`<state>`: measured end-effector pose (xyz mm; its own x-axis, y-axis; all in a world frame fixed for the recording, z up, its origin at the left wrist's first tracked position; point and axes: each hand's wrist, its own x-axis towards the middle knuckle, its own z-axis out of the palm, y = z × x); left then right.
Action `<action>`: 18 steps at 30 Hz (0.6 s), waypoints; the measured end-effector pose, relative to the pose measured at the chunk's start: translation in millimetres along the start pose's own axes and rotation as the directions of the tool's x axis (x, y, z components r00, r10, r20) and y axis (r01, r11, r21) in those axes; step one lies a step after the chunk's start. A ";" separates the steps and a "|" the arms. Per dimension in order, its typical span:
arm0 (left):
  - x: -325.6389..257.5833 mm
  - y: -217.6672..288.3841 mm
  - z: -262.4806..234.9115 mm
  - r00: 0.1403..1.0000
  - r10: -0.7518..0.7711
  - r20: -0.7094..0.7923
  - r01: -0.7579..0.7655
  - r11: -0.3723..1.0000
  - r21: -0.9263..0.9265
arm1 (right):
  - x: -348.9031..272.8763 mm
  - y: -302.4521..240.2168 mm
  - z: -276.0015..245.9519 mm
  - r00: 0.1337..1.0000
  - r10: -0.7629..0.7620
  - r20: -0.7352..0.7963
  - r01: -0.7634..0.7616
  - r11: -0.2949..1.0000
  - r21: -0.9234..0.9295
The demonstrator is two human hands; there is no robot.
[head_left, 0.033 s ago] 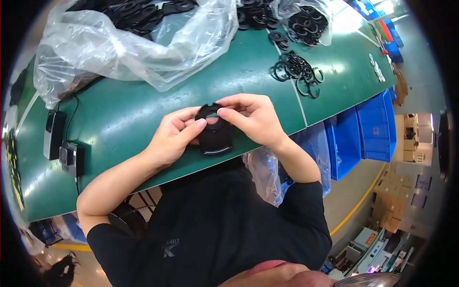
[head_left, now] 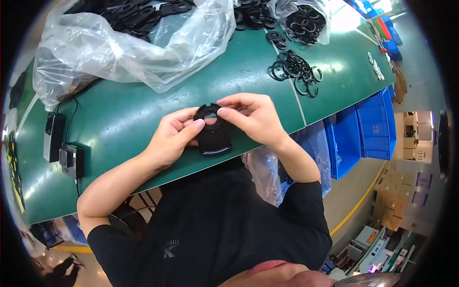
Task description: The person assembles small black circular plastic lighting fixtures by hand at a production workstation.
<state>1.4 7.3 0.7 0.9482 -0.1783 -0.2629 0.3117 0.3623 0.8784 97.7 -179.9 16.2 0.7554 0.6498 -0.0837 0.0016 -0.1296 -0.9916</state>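
close over the near edge of the green table (head_left: 143,119), the left hand (head_left: 174,138) and right hand (head_left: 253,117) both pinch a black round plastic part (head_left: 213,134) with a hole in its middle, fingers clenched on its rim (it hovers just above the tabletop). to the left lie two small black devices (head_left: 62,148) with cables. farther off sit loose black rings (head_left: 294,71) and clear plastic bags (head_left: 129,43) of black parts.

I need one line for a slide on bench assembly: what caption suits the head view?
Both hands, left hand and right hand, hold a black plastic part over a green table.
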 end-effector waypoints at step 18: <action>5.4 -3.6 3.4 0.999 -0.044 -0.030 0.044 0.999 0.007 | 15.3 23.1 -94.8 0.635 -0.566 -0.526 0.245 0.793 -0.557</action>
<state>5.1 1.9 -2.5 0.9351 -0.1660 -0.3131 0.3526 0.3479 0.8687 171.4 -244.0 1.4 0.8235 0.0917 0.5599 0.5515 -0.3611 -0.7520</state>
